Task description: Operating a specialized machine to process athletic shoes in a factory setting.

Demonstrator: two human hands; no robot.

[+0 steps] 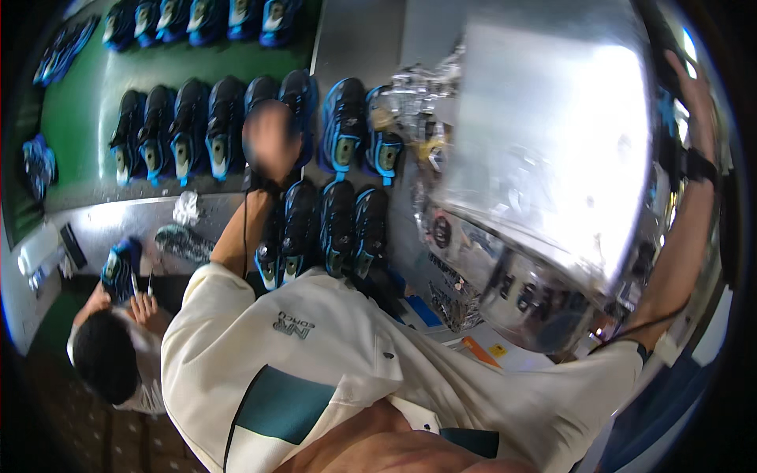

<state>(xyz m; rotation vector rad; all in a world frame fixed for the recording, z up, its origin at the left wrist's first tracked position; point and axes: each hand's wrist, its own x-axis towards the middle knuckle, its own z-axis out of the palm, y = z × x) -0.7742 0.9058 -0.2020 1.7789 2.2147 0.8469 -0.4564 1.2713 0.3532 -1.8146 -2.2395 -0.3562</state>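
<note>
Three rows of black shoes with blue edges point(189, 126) filled much of the upper left and centre of the frame, most of them lying side by side. The upper two rows were largely on a green surface point(75, 118), and the middle row ran on over a grey metal strip point(359, 51) at top centre. The lowest row sat just above the wearer's cream shirt point(311, 355).

The person's left hand point(272, 142) was over the right part of the middle row, close among the shoes. It was blurred, so whether its fingers were wide, narrow or gripping a shoe could not be told.

The right arm reached up along the right edge of the frame, a dark band point(698, 167) around its wrist. The right hand point(695, 98) was beside the far side of a large shiny metal box point(544, 150); its fingers were only partly visible, and their hold could not be told.

At lower left, a co-worker's hands point(143, 310) were at another blue-and-black shoe point(118, 270). Crumpled white material point(186, 208) lay near a grey-green shoe-shaped piece point(183, 243).
</note>
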